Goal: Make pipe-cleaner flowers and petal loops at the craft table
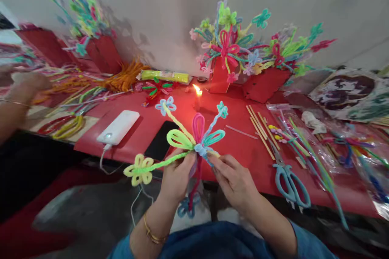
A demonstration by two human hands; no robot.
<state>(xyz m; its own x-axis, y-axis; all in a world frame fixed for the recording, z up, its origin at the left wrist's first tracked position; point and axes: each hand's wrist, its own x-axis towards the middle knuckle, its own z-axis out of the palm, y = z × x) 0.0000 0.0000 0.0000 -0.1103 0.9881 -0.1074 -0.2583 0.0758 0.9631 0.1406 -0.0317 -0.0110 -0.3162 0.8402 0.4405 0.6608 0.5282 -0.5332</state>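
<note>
Above the table's front edge I hold a pipe-cleaner flower (199, 129) with pink, lime and teal loops around a blue wrapped centre. Twisted stems reach out from it, tipped with small blue, teal and yellow flowers; a dark pink stem hangs below. My left hand (179, 174) pinches it just left of the centre, under the lime stem. On the other side, the fingers of my right hand (232, 176) are closed on the blue and pale yellow pipe-cleaner ends. My fingers partly hide the stems where they meet.
A lit candle (198, 99) burns behind the flower. Blue scissors (288, 182) and wooden sticks (259, 131) lie right. A phone (161, 141) and white power bank (119, 127) lie left. Red boxes (219, 75) hold pipe-cleaner bouquets. Another person's arm (18, 97) is at far left.
</note>
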